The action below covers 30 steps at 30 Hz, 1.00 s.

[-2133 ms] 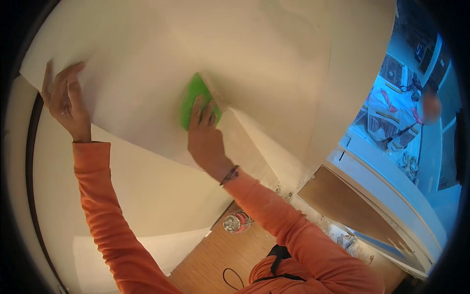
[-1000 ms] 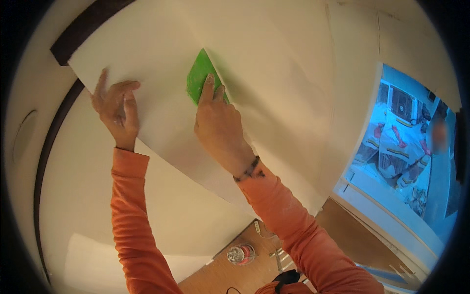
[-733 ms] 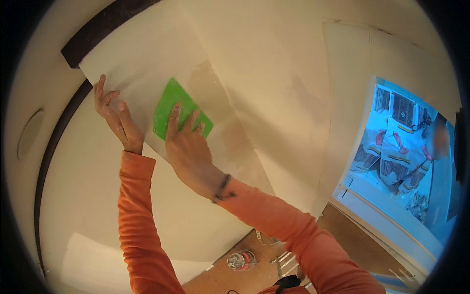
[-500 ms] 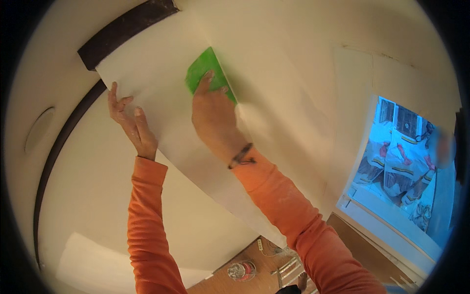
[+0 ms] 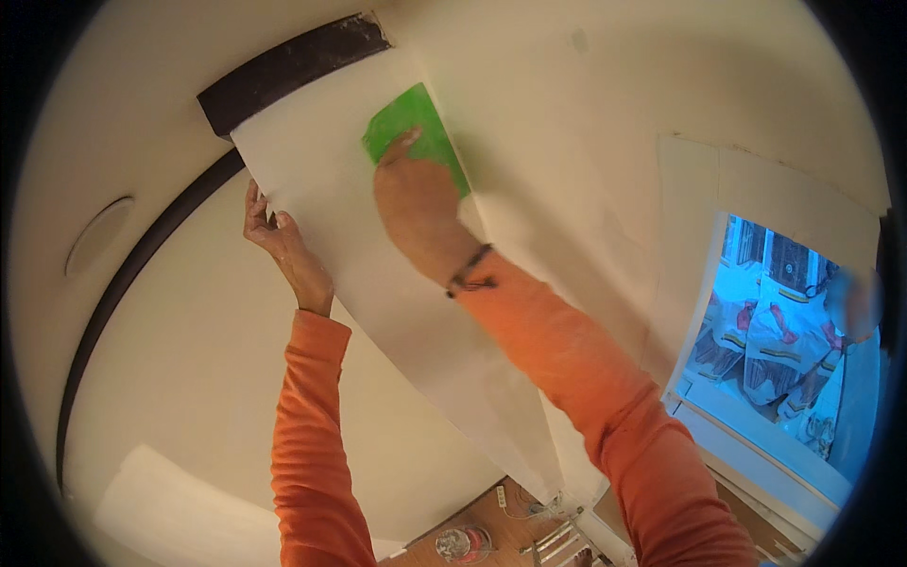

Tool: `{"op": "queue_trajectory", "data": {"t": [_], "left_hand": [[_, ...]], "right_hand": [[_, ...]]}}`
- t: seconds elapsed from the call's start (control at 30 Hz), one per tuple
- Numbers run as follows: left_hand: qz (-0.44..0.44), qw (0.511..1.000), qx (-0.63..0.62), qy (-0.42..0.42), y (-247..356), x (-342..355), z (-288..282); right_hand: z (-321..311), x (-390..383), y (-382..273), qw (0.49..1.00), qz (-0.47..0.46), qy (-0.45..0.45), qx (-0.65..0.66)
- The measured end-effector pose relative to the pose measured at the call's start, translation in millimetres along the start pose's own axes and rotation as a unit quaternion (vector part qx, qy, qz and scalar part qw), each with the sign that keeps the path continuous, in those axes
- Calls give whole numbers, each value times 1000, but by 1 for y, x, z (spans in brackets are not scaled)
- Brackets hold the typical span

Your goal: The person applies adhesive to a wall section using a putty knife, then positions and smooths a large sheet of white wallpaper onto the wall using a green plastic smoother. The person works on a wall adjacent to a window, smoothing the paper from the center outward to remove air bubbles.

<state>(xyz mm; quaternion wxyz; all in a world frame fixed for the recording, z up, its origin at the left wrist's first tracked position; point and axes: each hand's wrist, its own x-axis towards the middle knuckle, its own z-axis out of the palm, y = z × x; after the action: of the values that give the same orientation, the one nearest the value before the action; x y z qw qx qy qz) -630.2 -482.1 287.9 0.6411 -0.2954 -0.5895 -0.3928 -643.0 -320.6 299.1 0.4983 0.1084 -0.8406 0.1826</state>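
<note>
My right hand point(image 5: 416, 203) holds a flat green plastic scraper point(image 5: 418, 106) against a long pale sheet point(image 5: 359, 255) in the upper middle, where the sheet meets the adjoining cream surface. The hand hides part of the scraper. My left hand point(image 5: 283, 246) is open, fingers apart and slightly bent, touching the sheet along its left edge, just below the end of a dark brown strip point(image 5: 293, 71) that runs along the sheet's upper end.
A second dark band point(image 5: 149, 252) curves down the left, beside a round fixture point(image 5: 99, 236). At right, a blue-lit opening point(image 5: 765, 312) shows bagged piles and a blurred shape. Below are a wooden floor point(image 5: 444, 529), a container point(image 5: 458, 545), a power strip and a ladder-like rack point(image 5: 557, 548).
The view has shifted, bringing more of the upper brown strip in. My right hand and scraper have moved higher along the seam. My left hand stays at the sheet's edge.
</note>
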Motion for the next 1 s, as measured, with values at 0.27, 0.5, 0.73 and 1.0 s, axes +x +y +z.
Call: {"op": "queue_trajectory", "data": {"t": [0.27, 0.5, 0.73, 1.0], "left_hand": [[-31, 995, -87, 23, -18, -2, -20], [-37, 995, -95, 18, -17, 0, -1], [-58, 995, -65, 38, -29, -7, -30], [-68, 995, -65, 41, -23, -1, -9]], "right_hand": [[-18, -35, -27, 993, -114, 2, 34], [-6, 19, -18, 994, -56, 79, 45], [-49, -33, -62, 982, -180, -44, 46], [-17, 46, -4, 999, -37, 31, 20]]}}
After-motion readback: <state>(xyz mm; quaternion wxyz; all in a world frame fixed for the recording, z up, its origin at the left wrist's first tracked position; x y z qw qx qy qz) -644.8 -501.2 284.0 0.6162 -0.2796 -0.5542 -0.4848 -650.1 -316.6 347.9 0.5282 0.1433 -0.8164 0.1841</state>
